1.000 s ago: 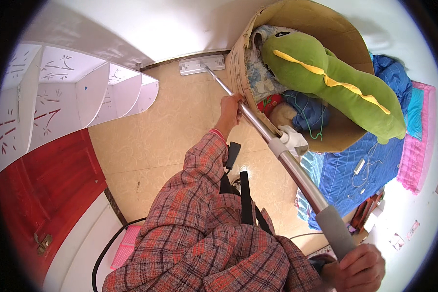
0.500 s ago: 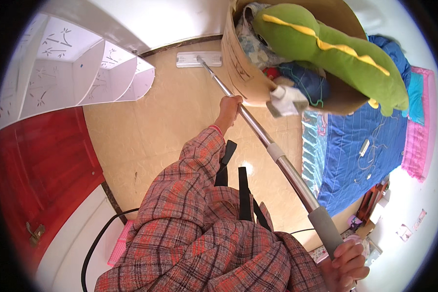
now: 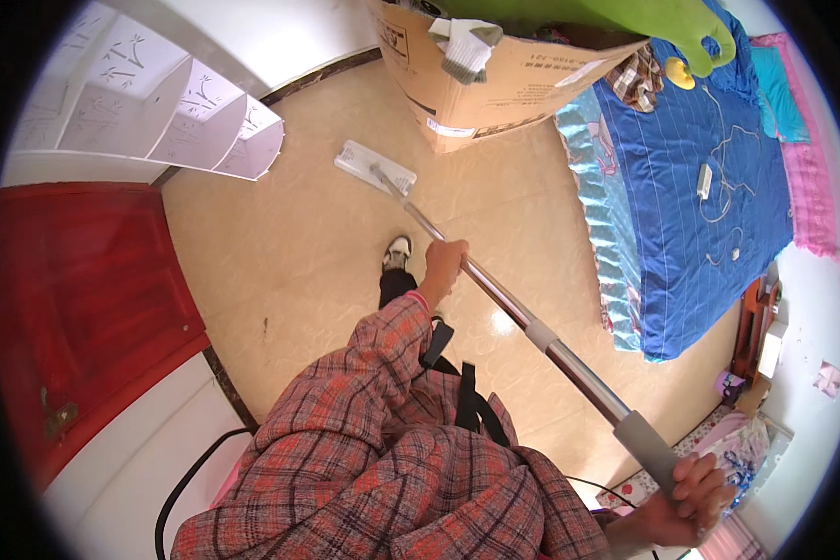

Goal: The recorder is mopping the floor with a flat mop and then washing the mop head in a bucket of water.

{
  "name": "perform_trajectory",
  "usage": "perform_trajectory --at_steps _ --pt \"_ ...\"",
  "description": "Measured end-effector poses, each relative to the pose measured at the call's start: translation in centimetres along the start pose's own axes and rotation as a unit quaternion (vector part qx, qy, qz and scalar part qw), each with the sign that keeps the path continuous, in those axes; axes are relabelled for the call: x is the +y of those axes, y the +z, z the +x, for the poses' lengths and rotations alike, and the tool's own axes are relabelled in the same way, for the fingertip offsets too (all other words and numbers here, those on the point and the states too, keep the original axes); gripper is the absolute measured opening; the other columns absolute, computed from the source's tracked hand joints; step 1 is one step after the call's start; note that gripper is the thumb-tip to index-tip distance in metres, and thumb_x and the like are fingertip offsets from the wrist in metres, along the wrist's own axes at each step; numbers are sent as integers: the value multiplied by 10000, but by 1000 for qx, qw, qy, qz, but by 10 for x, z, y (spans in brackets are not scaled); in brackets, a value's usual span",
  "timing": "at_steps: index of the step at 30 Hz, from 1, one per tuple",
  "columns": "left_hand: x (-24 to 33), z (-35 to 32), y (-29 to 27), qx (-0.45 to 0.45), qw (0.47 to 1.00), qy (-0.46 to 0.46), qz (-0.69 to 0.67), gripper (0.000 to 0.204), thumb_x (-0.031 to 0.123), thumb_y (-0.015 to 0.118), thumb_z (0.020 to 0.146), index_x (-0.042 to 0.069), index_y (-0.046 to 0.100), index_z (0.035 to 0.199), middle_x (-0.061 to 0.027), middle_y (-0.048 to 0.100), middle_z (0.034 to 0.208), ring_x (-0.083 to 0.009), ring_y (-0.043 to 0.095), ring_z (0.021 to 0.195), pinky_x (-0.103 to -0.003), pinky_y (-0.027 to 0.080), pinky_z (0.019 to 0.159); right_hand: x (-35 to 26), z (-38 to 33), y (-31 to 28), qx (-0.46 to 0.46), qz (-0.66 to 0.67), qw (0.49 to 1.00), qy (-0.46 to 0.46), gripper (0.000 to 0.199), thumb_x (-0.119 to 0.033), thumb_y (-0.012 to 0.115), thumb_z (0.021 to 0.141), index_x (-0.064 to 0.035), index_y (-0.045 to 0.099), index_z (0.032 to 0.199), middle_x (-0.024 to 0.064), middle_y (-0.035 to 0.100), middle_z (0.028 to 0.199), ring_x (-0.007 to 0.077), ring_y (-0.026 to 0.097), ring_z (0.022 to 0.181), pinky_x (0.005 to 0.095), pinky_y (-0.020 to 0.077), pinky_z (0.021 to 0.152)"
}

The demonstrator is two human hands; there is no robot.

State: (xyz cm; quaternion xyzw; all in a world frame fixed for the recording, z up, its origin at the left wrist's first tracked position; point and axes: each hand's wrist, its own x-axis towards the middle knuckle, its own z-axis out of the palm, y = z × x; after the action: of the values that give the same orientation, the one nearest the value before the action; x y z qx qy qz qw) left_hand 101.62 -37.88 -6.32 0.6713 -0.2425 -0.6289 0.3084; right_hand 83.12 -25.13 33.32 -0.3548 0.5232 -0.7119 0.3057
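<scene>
I hold a long metal mop pole (image 3: pixel 541 341) with both hands. My left hand (image 3: pixel 441 266) grips the pole partway down, its arm in a red plaid sleeve. My right hand (image 3: pixel 686 499) clasps the grey grip at the pole's upper end, at the lower right. The flat white mop head (image 3: pixel 375 167) lies on the tan floor (image 3: pixel 280 252), close to the foot of a cardboard box (image 3: pixel 495 89). One foot in a white shoe (image 3: pixel 398 252) stands just behind the mop head.
The cardboard box holds a green plush toy (image 3: pixel 625 23) and a rolled sock. A bed with a blue cover (image 3: pixel 700 187) fills the right side. White shelves (image 3: pixel 149 103) stand at the upper left, a red door (image 3: pixel 75 289) at the left.
The view has tilted down. The mop head has come back from the wall toward me and now lies beside the box. Both hands keep their grip on the pole.
</scene>
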Motion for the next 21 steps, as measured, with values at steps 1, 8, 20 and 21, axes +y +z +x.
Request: perform_trajectory --at_steps 1,8,20,21 --pt "-13 -15 1 -5 1000 -8 -27 284 205 519 618 21 462 409 -74 399 358 -162 393 300 -320 299 316 -6 -1 -8 -28 12 1000 -1 317 -109 491 740 -143 262 524 -8 247 481 107 283 519 252 277 534" --pt "-76 -110 -36 19 992 -105 -72 253 203 524 626 19 484 457 -83 417 376 -151 359 277 -317 273 277 -9 5 -53 -53 62 994 73 263 -84 535 758 -99 388 540 11 360 485 138 378 493 297 358 506" --pt "-64 -125 -38 135 950 -230 -161 153 92 569 593 28 441 538 -91 455 492 -179 444 360 -337 329 304 -6 6 -108 41 64 986 145 327 -132 457 791 -139 298 506 -14 284 506 124 331 550 281 291 549" --pt "-50 -115 -35 124 958 -202 -159 174 85 570 593 24 430 512 -84 439 459 -176 435 340 -330 312 289 -14 10 -112 -1 91 987 135 325 -145 457 799 -139 297 517 -14 284 507 128 338 549 285 298 555"
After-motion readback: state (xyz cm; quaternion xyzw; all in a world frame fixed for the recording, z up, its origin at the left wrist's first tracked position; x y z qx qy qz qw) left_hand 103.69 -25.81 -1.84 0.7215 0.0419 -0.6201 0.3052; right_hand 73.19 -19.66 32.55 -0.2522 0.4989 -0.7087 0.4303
